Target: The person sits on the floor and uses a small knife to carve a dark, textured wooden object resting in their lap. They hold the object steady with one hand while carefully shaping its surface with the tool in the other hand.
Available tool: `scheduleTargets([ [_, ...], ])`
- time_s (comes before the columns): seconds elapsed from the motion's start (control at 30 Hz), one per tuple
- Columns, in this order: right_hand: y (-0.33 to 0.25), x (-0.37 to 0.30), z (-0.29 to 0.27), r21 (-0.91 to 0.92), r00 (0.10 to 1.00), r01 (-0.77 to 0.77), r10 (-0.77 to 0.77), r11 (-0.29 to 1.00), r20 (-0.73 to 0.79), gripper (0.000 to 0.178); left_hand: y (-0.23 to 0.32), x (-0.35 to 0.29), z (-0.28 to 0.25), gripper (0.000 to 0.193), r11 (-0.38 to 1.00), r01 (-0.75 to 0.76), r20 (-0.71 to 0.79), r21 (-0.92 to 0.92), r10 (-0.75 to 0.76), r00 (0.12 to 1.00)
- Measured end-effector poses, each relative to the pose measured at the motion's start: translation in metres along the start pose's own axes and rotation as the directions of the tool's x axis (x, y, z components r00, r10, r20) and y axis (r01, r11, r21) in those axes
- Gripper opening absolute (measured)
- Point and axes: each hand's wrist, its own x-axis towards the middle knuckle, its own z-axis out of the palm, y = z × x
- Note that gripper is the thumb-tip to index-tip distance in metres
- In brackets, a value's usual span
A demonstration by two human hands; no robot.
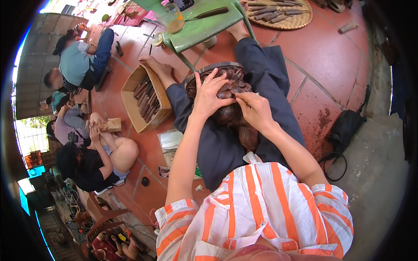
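A dark brown, glossy carved wooden piece (229, 114) with a rounded base and curling relief sits between my thighs. My left hand (208, 99) lies on its left side, fingers spread toward the upper rim and thumb stretched across the carving. Close to that thumb, my right hand (257, 109) touches the carved surface with thumb and fingertips pinched together. Whatever the pinch holds, if anything, is too small to make out. Both hands cover part of the carving.
A cardboard box (141, 124) of wooden-handled tools stands left. Ahead, a green stool (207, 32) bears a cup (175, 25) and a brush-like tool (209, 13). A woven tray (300, 21) holds more tools. A black bag (346, 126) lies right. Several people sit left.
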Motion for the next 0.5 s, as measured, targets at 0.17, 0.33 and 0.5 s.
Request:
scheduleTargets([
  [0.17, -0.013, -0.007, -0.002, 0.013, 0.997, 0.053, -0.054, 0.998, 0.056, 0.010, -0.003, 0.001, -0.002, 0.055, 1.000, 0.003, 0.027, -0.004, -0.002, 1.000],
  [0.33, -0.004, 0.000, -0.003, -0.001, 0.999, 0.031, -0.031, 1.000, 0.026, 0.010, 0.001, 0.001, -0.001, 0.057, 1.000, 0.010, 0.024, -0.020, -0.010, 1.000],
  [0.5, -0.011, -0.007, -0.003, 0.041, 0.997, 0.051, -0.053, 0.998, 0.047, 0.010, -0.003, 0.000, -0.001, 0.056, 1.000, 0.015, 0.032, -0.011, -0.015, 0.999],
])
